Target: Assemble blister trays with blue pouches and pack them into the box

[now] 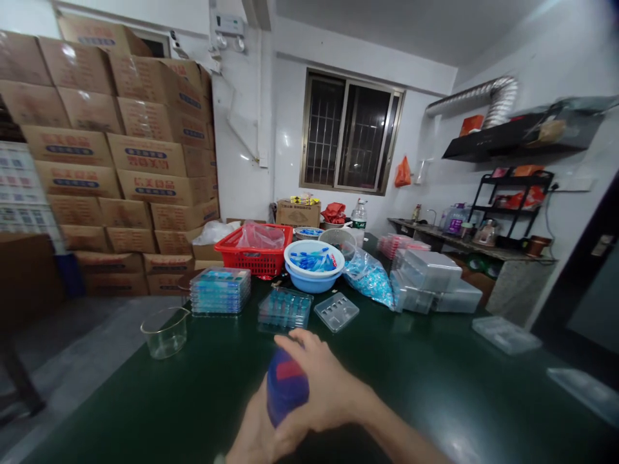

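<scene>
A dark blue bottle with a red label (286,385) is held upright low in the middle of the view, above the green table (435,380). My right hand (322,380) curls over its top and right side. My left hand (254,435) grips it from below, partly cut off by the frame's bottom edge. Just beyond lie a stack of clear blister trays with blue contents (284,308) and one empty clear tray (336,311).
A clear glass bowl (166,331) stands at the table's left edge. Further back are a taller tray stack (220,290), a blue basin of blue pieces (314,265), a red basket (254,252), a bag of blue pieces (370,277) and clear boxes (428,280). Cardboard cartons (120,161) are stacked at left.
</scene>
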`<action>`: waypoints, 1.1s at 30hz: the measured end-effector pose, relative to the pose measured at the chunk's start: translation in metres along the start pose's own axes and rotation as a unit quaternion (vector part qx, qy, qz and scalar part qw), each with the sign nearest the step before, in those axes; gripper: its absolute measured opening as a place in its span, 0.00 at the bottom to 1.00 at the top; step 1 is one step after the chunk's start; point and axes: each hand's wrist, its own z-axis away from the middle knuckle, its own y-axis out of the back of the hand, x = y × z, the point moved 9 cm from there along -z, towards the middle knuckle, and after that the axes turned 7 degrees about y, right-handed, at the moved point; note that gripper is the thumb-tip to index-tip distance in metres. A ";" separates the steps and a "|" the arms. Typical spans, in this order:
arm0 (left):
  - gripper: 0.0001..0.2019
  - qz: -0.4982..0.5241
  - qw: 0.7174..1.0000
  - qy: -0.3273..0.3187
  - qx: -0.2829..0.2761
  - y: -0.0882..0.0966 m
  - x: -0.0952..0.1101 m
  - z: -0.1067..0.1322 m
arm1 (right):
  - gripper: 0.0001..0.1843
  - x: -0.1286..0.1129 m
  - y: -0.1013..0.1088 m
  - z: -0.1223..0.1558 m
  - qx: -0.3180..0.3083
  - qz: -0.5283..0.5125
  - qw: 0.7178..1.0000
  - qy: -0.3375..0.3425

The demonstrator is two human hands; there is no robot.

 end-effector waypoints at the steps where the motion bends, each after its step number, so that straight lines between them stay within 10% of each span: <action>1: 0.35 -0.007 1.000 -0.011 -0.002 0.000 0.003 0.000 | 0.57 -0.003 0.002 0.002 -0.024 -0.020 0.999 0.030; 5: 0.35 -0.059 0.997 -0.017 0.046 0.003 0.005 -0.002 | 0.43 -0.006 0.007 0.006 0.001 -0.044 0.997 0.057; 11: 0.31 0.036 0.998 0.036 0.041 0.000 -0.001 -0.001 | 0.46 0.015 -0.004 0.015 0.163 0.003 0.980 -0.116; 15: 0.31 0.042 0.999 0.001 0.016 -0.004 0.014 0.002 | 0.60 0.017 -0.004 0.013 0.079 -0.047 0.993 -0.077; 20: 0.31 -0.049 0.996 -0.024 0.068 0.001 0.009 0.002 | 0.52 0.007 0.003 0.006 0.024 -0.092 0.995 0.023; 33: 0.35 0.070 0.992 0.017 0.106 0.010 0.002 -0.001 | 0.45 0.007 -0.006 0.021 0.247 -0.060 0.962 -0.102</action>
